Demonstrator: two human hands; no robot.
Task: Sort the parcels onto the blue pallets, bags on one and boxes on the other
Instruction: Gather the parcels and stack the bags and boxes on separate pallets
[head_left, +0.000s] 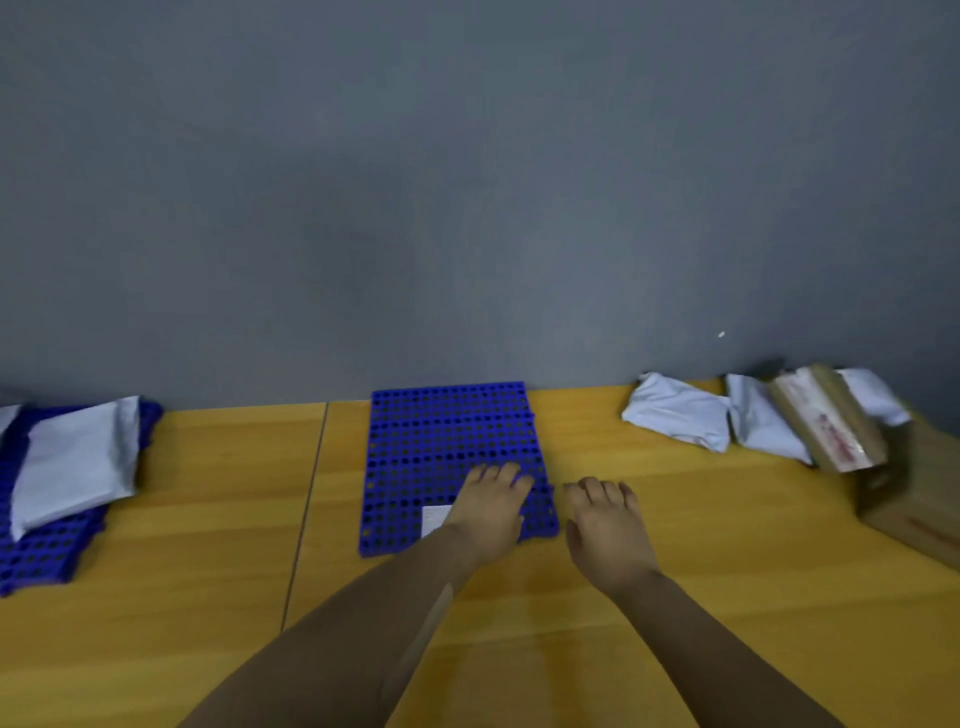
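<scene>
Blue middle pallet (447, 431) carries a white label (435, 517), half hidden by my flat left hand (491, 512); right hand (605, 535) relaxed on the table (208, 519). Left pallet (47, 551), cut off, holds bags (78, 457). Unsorted bags (680, 415), blurry box (831, 421) far right.

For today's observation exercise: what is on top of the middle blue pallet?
Over the middle blue pallet the left hand is spread, fingers relaxed. A white label shows beside its wrist, partly covered by the hand; what the hand hides cannot be seen.
</scene>
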